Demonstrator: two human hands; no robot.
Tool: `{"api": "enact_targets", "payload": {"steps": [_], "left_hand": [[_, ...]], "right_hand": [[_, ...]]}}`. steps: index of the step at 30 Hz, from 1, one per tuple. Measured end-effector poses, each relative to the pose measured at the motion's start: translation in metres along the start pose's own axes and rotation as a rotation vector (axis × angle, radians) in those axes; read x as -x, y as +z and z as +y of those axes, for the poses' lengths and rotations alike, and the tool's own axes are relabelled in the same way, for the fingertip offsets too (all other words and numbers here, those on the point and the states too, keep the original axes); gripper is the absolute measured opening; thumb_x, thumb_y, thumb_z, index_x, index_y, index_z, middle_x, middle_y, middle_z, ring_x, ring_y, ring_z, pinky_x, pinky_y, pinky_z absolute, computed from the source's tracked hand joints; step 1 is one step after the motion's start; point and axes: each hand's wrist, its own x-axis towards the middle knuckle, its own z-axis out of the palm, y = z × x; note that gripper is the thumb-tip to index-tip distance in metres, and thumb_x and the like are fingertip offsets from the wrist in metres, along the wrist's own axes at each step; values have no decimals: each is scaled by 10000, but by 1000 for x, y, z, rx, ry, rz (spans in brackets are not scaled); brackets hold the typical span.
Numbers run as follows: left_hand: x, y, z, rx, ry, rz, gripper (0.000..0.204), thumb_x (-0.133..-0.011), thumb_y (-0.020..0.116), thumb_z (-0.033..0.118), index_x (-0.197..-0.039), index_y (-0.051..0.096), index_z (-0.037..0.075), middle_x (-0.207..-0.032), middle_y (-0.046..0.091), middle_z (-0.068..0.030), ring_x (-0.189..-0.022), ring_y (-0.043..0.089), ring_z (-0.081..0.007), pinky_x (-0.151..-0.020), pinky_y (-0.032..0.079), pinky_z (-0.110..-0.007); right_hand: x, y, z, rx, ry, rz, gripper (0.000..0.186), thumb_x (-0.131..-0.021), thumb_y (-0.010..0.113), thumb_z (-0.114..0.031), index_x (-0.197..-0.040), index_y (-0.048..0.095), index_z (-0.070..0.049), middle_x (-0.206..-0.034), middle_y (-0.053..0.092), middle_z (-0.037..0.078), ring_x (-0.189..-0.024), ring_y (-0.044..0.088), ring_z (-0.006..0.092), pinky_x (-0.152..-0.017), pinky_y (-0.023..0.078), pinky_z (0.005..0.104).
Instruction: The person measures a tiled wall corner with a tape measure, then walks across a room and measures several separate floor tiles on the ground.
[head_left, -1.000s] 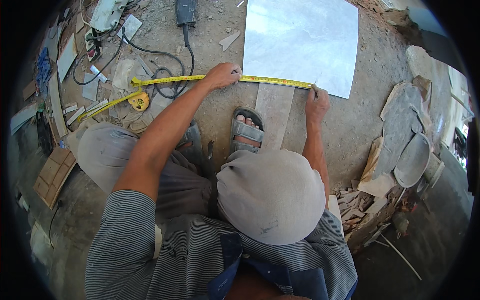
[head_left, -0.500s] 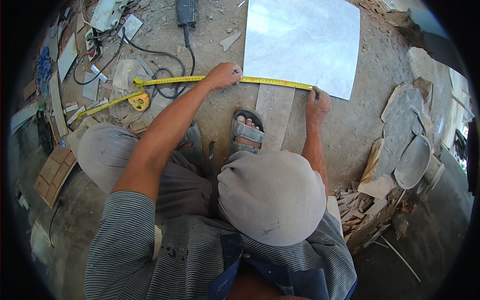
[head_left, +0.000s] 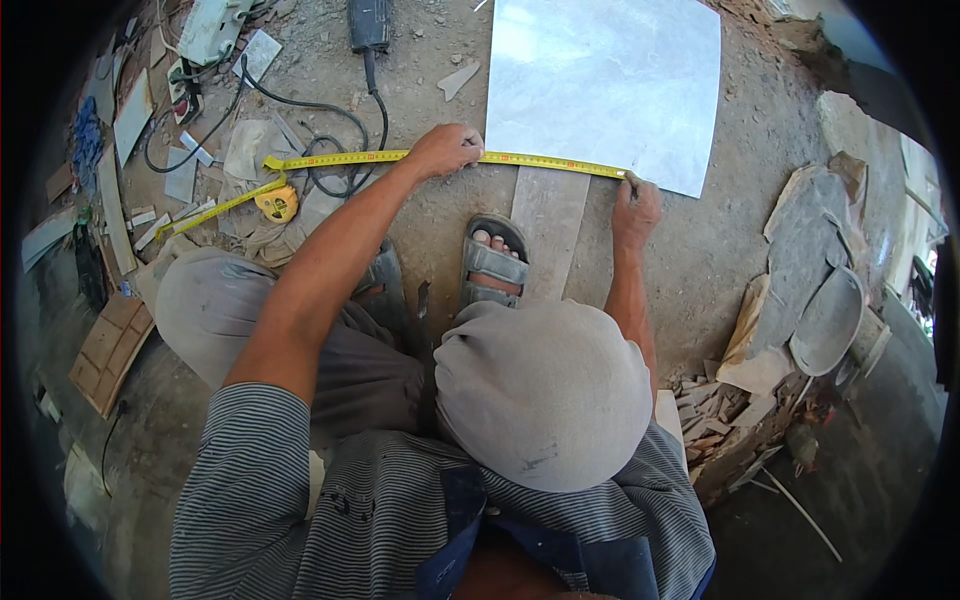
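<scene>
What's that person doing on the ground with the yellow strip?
A person is crouched on a dusty floor, holding a yellow tape measure stretched along the near edge of a big pale tile. The left hand presses the tape down near the tile's left corner, and the right hand holds its end near the right corner. The tape's yellow case lies off to the left, beside black cables. One sandalled foot rests just below the tape.

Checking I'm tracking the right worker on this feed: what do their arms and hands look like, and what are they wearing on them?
Both hands, the left hand and right hand, are bare: no gloves, and no rings or watch that I can make out. The forearms are bare too. Short sleeves of a grey and white finely striped shirt end above the elbows.
</scene>
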Motion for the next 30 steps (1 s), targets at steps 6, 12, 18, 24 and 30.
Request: {"api": "enact_targets", "payload": {"steps": [6, 12, 18, 24, 30], "left_hand": [[-2, 5, 3, -31, 16, 29, 219, -797, 580, 215, -872, 641, 18, -728, 642, -65, -617, 579, -133, -585, 454, -283], [0, 6, -4, -46, 65, 96, 224, -794, 592, 230, -866, 641, 24, -718, 630, -77, -616, 576, -158, -590, 447, -300], [-1, 8, -1, -92, -9, 83, 266, -775, 577, 275, -901, 658, 55, -787, 654, -105, -713, 611, -226, -652, 455, -336], [0, 6, 2, -66, -1, 98, 260, -776, 584, 266, -902, 656, 50, -813, 659, -109, -753, 617, -234, -672, 459, -340], [0, 9, -3, -81, -6, 85, 260, -779, 582, 262, -908, 655, 49, -830, 659, -120, -775, 620, -245, -692, 463, -349]], "right_hand": [[0, -1, 4, 9, -12, 6, 135, -743, 621, 18, -872, 645, -10, -746, 562, 110, -690, 558, 249, -612, 451, 355], [0, 5, 3, 41, -2, 13, 112, -738, 622, 18, -844, 636, -15, -729, 545, 113, -671, 550, 265, -596, 445, 370], [0, 3, 3, -26, 13, 49, 94, -735, 630, 13, -823, 626, -17, -722, 540, 119, -650, 548, 281, -574, 447, 379], [0, 1, 1, -29, 13, 51, 83, -741, 616, 21, -816, 625, -13, -716, 540, 125, -664, 556, 285, -580, 450, 378], [-6, 5, 2, -50, 30, 60, 81, -735, 614, 27, -803, 630, -13, -706, 537, 124, -654, 558, 285, -569, 448, 378]]}}
